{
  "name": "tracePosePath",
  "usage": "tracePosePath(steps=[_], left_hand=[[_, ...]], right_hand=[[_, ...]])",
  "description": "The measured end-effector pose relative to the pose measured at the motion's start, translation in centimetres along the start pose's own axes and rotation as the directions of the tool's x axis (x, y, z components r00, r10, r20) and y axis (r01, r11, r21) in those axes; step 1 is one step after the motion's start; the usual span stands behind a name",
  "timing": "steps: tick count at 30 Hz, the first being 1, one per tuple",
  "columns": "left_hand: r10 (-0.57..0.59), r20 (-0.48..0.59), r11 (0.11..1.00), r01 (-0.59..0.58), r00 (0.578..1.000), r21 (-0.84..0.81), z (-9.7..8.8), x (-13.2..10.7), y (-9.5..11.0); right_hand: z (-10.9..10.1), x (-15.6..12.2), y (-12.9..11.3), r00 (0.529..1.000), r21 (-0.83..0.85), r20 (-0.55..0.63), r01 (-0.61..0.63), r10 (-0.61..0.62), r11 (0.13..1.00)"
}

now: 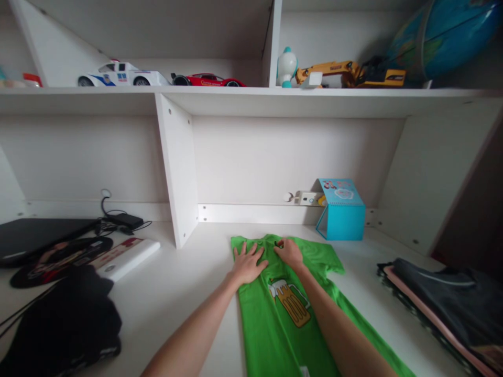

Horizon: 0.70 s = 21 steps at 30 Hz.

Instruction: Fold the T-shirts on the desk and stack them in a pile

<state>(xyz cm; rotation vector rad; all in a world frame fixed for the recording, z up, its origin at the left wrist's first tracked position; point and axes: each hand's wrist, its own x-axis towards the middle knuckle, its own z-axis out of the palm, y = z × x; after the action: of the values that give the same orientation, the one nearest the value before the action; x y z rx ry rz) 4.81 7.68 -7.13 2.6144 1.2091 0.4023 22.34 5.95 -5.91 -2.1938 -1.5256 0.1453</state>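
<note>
A green T-shirt (267, 319) with a printed beer mug lies on the white desk, its collar toward the back wall. One short sleeve spreads out on the right; the left edge runs straight, with no sleeve sticking out there. My left hand (248, 264) rests flat on the upper left of the shirt, fingers spread. Close to the collar, my right hand (290, 253) has its fingers curled and pinched on the shirt's cloth. A small dark spot shows by those fingertips, too small to make out. My right forearm covers part of the shirt.
Folded clothes (436, 293) are stacked at the right. A blue desk calendar (346, 222) and a power strip (308, 198) stand behind. At left lie a black cloth item (66, 324), a white box (135, 256) and a black laptop (43, 235). Toys line the shelf (220, 90) above.
</note>
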Motion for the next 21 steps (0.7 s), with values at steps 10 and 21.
tracePosePath(steps=[10,21], left_hand=[[-0.024,-0.032,0.999,0.023,0.999,-0.033,-0.1,-0.1,0.4],[-0.009,0.026,0.999,0.01,1.0,-0.033,-0.5,-0.3,0.4]], right_hand=[[-0.4,-1.5,-1.0,0.995,-0.09,-0.06,-0.084,0.079,0.992],[-7.9,-0.5,9.2,0.944,-0.312,0.027,-0.304,0.328,0.9]])
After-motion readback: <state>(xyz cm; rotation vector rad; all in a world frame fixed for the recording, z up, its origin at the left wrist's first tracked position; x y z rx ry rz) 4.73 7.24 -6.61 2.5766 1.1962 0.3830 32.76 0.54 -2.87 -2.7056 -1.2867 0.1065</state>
